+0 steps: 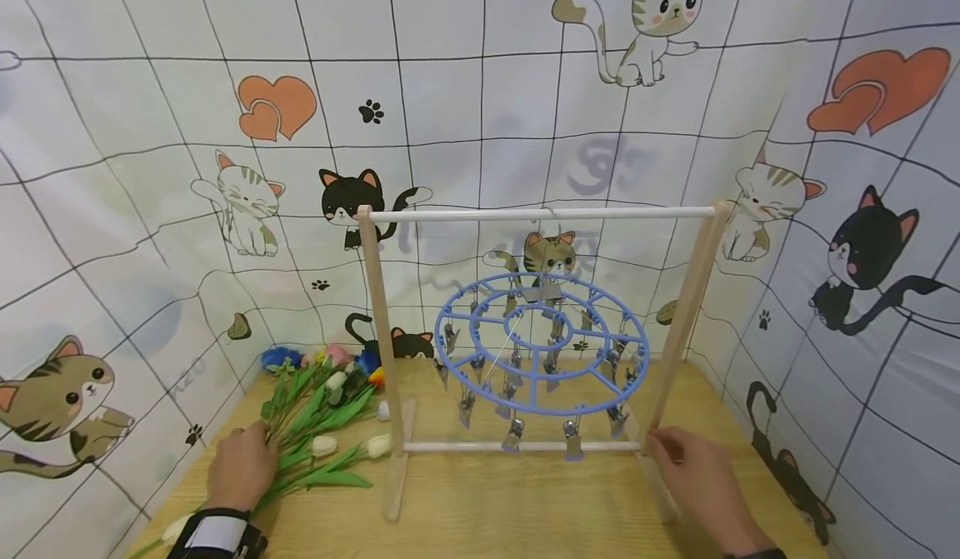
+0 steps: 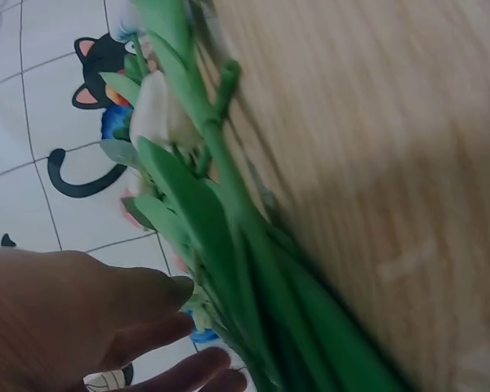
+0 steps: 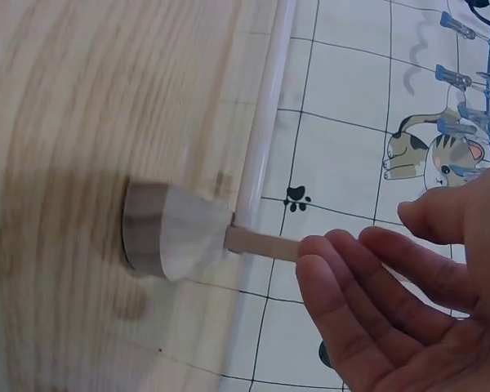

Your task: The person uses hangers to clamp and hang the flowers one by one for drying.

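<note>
- head view: the left hand point(image 1: 243, 467) rests over the stem side of the flowers point(image 1: 307, 421), which lie on the left of the table point(image 1: 465, 501); its fingertips are mostly hidden.
- a dark wristband point(image 1: 217, 534) at the bottom edge hides part of the stems below; the blue and pink blooms at the back crowd together and are hard to tell apart.
- the wooden rack point(image 1: 480, 216) stands in the middle, and a round blue hanger point(image 1: 534, 388) hangs from its top bar; the hook is pale and faint against the patterned wall cloth point(image 1: 480, 101).
- metal clips point(image 1: 572, 442) dangle from the rings, overlapping too much to count.
- the right hand point(image 1: 697, 476) is at the lower part of the right post, its wrist cut off below.
- left wrist view: the left hand's fingers are loosely bent beside the green stems, not wrapped round them; whether they touch is unclear. blooms are blurred, stems cut off at the bottom.
- right wrist view: the right hand is relaxed, thumb apart, fingertips at the post and covering part of it; the hanger shows only an edge, top right.
</note>
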A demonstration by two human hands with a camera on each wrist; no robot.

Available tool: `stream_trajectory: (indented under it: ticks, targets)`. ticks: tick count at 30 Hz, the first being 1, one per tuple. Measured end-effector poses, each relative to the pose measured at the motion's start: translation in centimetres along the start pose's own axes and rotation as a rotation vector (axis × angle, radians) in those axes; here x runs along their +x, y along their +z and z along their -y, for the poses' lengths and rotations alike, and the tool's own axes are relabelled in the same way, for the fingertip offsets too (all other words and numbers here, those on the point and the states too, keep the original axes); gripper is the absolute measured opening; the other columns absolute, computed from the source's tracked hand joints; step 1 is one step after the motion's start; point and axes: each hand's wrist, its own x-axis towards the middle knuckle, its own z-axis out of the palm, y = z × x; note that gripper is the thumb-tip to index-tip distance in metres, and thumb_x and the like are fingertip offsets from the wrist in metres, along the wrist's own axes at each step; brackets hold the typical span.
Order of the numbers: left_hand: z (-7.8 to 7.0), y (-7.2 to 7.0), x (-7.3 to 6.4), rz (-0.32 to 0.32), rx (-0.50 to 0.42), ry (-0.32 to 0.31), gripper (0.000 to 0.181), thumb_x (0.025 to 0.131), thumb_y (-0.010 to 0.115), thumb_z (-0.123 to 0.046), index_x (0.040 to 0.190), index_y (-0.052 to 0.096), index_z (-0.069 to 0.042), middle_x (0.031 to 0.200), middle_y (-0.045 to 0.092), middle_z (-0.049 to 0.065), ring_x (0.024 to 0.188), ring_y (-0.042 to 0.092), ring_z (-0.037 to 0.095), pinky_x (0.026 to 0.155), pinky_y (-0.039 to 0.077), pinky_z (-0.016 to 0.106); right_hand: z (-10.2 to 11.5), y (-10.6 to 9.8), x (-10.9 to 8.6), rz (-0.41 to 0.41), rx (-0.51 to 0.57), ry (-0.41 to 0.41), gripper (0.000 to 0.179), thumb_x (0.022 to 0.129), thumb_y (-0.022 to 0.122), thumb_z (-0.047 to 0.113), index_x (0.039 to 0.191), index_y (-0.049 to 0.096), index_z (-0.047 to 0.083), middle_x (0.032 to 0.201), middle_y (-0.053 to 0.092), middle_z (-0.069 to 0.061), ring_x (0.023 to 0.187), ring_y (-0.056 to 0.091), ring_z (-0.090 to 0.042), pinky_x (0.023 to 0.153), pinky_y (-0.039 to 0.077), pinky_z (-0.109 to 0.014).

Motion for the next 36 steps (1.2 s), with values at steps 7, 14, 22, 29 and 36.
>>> stream_trajectory:
  ticks: [7, 14, 22, 29, 36]
  targets:
    - [1.1, 0.4, -0.3, 0.034, -0.021, 0.009, 0.029, 0.087, 0.069, -0.001, 0.114, 0.065, 0.008, 0.099, 0.067, 0.029, 0.090, 0.064, 0.048, 0.071, 0.052, 0.058, 0.6, 0.9, -0.6, -0.054, 0.087, -0.084, 0.019, 0.096, 0.070, 0.012, 0.114, 0.071, 0.009, 0.102, 0.072, -0.005, 0.090, 0.069, -0.020, 0.071, 0.059, -0.027]
    - [1.4, 0.4, -0.4, 0.013, -0.061, -0.024, 0.034, 0.084, 0.062, 0.007, 0.118, 0.066, 0.004, 0.097, 0.068, 0.024, 0.085, 0.065, 0.042, 0.062, 0.053, 0.053, 1.0, 1.5, -0.9, -0.049, 0.089, -0.101, 0.016, 0.095, 0.072, 0.014, 0.111, 0.072, 0.016, 0.099, 0.071, 0.003, 0.088, 0.067, -0.014, 0.070, 0.057, -0.023]
    - [0.3, -0.3, -0.4, 0.003, -0.112, -0.077, 0.036, 0.088, 0.065, 0.003, 0.124, 0.062, 0.005, 0.093, 0.070, 0.020, 0.069, 0.065, 0.030, 0.050, 0.050, 0.041, 1.7, 2.8, -1.5, -0.101, 0.141, -0.269, 0.026, 0.089, 0.077, 0.003, 0.106, 0.073, 0.022, 0.092, 0.070, 0.009, 0.080, 0.067, -0.007, 0.066, 0.057, -0.022]
    - [-1.7, -0.8, -1.0, -0.044, -0.233, -0.062, 0.038, 0.090, 0.069, -0.005, 0.125, 0.061, 0.006, 0.092, 0.071, 0.020, 0.063, 0.064, 0.022, 0.047, 0.048, 0.034, 3.5, 4.3, -2.3, -0.033, 0.189, -0.382, 0.034, 0.088, 0.077, 0.002, 0.105, 0.073, 0.031, 0.095, 0.067, 0.016, 0.081, 0.065, -0.003, 0.063, 0.056, -0.022]
    - [-4.9, -1.8, -2.0, 0.071, -0.400, -0.104, 0.053, 0.094, 0.073, -0.022, 0.138, 0.053, 0.000, 0.107, 0.068, 0.023, 0.072, 0.069, 0.022, 0.053, 0.053, 0.035, 5.5, 6.5, -3.1, 0.094, 0.285, -0.556, 0.027, 0.095, 0.072, 0.011, 0.112, 0.069, 0.031, 0.100, 0.067, 0.015, 0.081, 0.065, -0.004, 0.064, 0.057, -0.022]
